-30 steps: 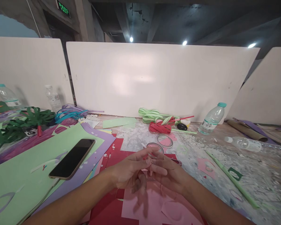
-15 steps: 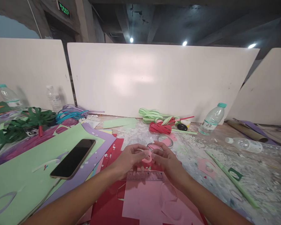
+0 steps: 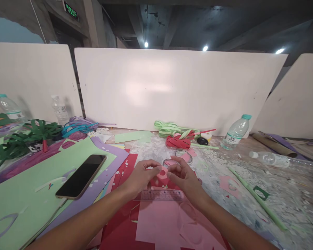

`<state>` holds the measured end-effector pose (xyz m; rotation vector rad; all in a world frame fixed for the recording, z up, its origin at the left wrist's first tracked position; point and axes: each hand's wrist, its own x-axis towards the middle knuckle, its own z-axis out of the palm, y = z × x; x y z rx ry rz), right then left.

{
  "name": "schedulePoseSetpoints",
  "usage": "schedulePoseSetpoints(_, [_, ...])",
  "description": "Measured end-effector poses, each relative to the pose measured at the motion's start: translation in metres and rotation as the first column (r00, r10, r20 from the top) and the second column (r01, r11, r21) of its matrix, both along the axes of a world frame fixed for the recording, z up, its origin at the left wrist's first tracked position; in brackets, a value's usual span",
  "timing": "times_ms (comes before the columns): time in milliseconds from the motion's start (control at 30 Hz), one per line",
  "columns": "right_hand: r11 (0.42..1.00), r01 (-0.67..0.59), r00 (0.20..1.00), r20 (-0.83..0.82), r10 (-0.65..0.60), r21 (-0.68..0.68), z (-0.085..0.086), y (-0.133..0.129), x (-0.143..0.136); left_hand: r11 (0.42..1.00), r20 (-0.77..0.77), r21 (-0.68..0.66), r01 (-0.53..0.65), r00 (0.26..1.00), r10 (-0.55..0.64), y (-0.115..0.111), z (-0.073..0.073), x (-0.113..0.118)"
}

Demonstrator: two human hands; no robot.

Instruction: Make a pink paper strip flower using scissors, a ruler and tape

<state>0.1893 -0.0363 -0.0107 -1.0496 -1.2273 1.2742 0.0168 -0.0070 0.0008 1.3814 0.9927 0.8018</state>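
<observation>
A small pink paper piece [image 3: 162, 172] was held up between the left hand [image 3: 143, 174] and the right hand [image 3: 182, 174], its opposite edges pinched at the fingertips of each. It was positioned above the far edge of the clear ruler [image 3: 161, 195], which lay across the pink sheet [image 3: 156, 222]. The scissors [image 3: 184, 156] were partly hidden behind the right hand; their blades could not be made out. Both forearms were cut off at the lower frame edge.

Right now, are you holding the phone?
No, the phone lies on the green paper, while the left hand and the right hand hold a small pink paper piece.
</observation>
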Motion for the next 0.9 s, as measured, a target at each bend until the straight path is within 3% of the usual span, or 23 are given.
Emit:
schedulePoseSetpoints(333, [0.998,-0.039,0.987,0.159,0.032,0.041,-0.005,0.002,-0.001,1.000,0.009,0.012,0.001,1.000,-0.001,0.003,0.000,0.000])
schedulePoseSetpoints(533, [0.996,-0.082,0.936,0.345,0.064,0.038,0.025,0.014,0.045,0.995,-0.027,0.067,-0.077,0.996,0.079,0.007,-0.005,-0.002])
schedulePoseSetpoints(633, [0.994,-0.023,0.807,0.589,-0.041,0.102,0.031,0.017,0.080,0.993,-0.074,0.067,-0.096,0.992,0.100,0.012,-0.006,-0.005])
schedulePoseSetpoints(733, [0.991,-0.063,0.622,0.781,-0.053,0.117,0.020,0.011,0.102,0.992,-0.077,0.060,-0.112,0.990,0.116,0.017,-0.008,-0.006])
schedulePoseSetpoints(833, [0.992,-0.070,0.487,0.872,-0.058,0.105,0.007,-0.003,0.110,0.990,-0.052,0.050,-0.129,0.990,0.132,0.022,-0.011,-0.006])
schedulePoseSetpoints(900, [0.990,-0.053,0.453,0.887,-0.090,0.128,0.004,-0.014,0.112,0.990,-0.056,0.044,-0.131,0.989,0.134,0.024,-0.013,-0.007])
